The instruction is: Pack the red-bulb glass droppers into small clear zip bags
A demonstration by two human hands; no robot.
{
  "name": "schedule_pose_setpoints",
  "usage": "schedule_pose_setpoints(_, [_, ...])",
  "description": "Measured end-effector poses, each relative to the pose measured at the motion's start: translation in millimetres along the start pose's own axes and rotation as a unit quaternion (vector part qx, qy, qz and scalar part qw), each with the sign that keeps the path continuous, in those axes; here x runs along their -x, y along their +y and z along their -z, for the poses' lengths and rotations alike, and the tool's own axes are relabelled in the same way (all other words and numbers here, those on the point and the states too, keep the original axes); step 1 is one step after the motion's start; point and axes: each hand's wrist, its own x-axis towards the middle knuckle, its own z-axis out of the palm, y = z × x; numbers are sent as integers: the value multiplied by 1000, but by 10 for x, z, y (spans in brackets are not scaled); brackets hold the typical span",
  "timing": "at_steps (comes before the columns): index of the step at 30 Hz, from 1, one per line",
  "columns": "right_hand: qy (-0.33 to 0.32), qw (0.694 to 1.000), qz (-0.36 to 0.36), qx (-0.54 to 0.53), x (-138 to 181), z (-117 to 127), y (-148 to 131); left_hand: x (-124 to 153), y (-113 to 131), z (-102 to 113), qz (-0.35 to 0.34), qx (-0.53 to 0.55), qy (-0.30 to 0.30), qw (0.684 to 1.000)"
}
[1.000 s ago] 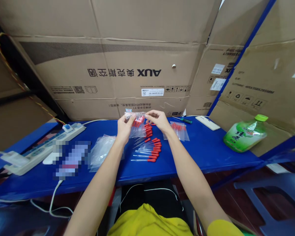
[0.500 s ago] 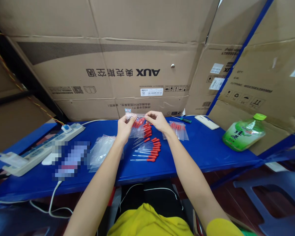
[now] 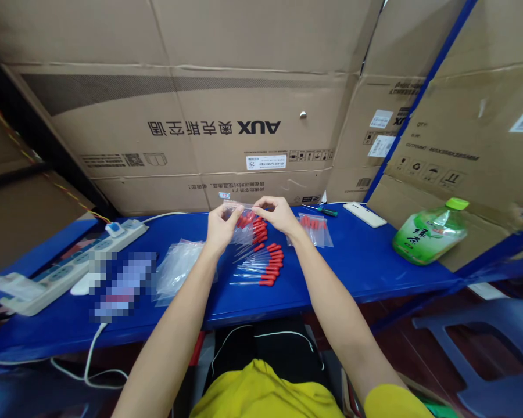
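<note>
Both my hands hold up a small clear zip bag (image 3: 246,225) with red-capped tubes inside, just above the blue shelf (image 3: 357,261). My left hand (image 3: 220,226) pinches the bag's top left corner. My right hand (image 3: 276,213) pinches its top edge on the right. Under the bag, several loose red-capped clear tubes (image 3: 261,268) lie in a row on the shelf. A second filled bag of red-capped tubes (image 3: 314,227) lies just right of my right hand. A pile of empty clear bags (image 3: 178,267) lies to the left of my left forearm.
A white power strip (image 3: 65,267) with cables sits at the left. A green bottle (image 3: 429,232) lies on its side at the right, with a white remote-like device (image 3: 366,215) and a small screwdriver (image 3: 322,210) near the back. Cardboard boxes (image 3: 209,116) wall the rear. A grey stool (image 3: 479,342) stands lower right.
My hands and the bag have stayed together at the same spot; my right fingers have shifted slightly along the bag's top edge. The view has drifted a little.
</note>
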Motion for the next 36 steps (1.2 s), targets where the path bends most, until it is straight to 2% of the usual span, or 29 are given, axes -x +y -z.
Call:
schedule_pose_setpoints(4, [-6,1000,-6,5,7,-23,-2,-5,1,8,-19,-27,2,999])
schedule_pose_setpoints(9, [-25,999,21,12,16,-81,-3,8,36,-9,-51,-51,-32,997])
schedule_pose_setpoints(14, [-32,999,24,23,19,-70,-35,32,86,-36,-51,-43,-47,997])
schedule_pose_setpoints(17, [18,1000,1,18,2,7,-31,50,133,-41,-55,-77,-36,995])
schedule_pose_setpoints(20, [131,991,-24,-3,-40,166,36,57,159,-20,-67,-127,8,990])
schedule_pose_setpoints(23, [244,967,-65,-30,-68,393,156,50,155,26,-82,-157,45,983])
schedule_pose_setpoints(27, [290,944,-157,10,-5,704,331,26,130,98,-89,-205,109,969])
schedule_pose_setpoints(30, [276,914,-264,134,101,855,417,11,114,137,-83,-218,156,960])
schedule_pose_setpoints(32, [273,876,-313,246,167,891,432,8,107,150,-79,-220,177,956])
schedule_pose_setpoints(34, [289,835,-323,338,204,866,407,13,106,146,-78,-224,178,955])
schedule_pose_setpoints(36, [316,813,-287,396,200,777,345,29,110,121,-84,-233,150,957])
